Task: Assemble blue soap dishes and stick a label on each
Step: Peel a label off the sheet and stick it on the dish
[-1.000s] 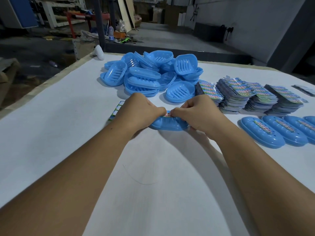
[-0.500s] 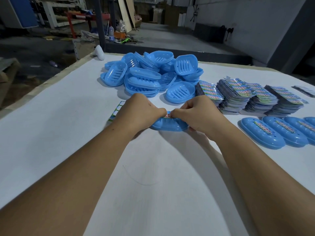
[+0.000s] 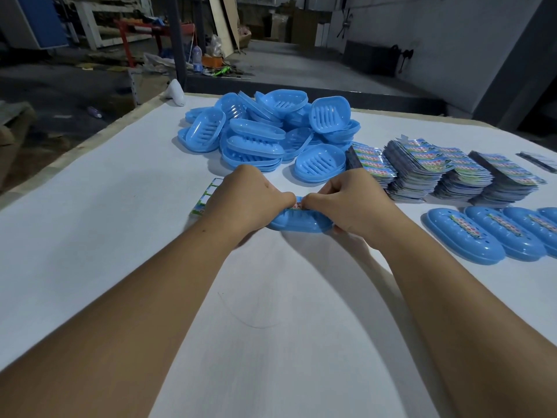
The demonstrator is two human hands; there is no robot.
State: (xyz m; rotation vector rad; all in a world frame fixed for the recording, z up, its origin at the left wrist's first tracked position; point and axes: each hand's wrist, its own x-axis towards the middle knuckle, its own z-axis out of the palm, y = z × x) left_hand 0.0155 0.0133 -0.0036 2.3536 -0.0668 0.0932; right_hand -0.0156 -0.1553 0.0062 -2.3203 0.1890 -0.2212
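Crosswise between both hands lies the soap dish (image 3: pixel 297 222), long axis left-right; the left hand (image 3: pixel 247 200) and right hand (image 3: pixel 351 200) pinch its label (image 3: pixel 297 205) at centre, fingers curled.

Dim, cool light; the white tabletop (image 3: pixel 90 236) is brightest, the background murky; soft shadows fall under both forearms; wide-angle bending curves the edges; focus is fairly sharp throughout.

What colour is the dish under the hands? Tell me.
Blue, plain plastic: the dish, with a multicoloured label on top. Head view shows it.
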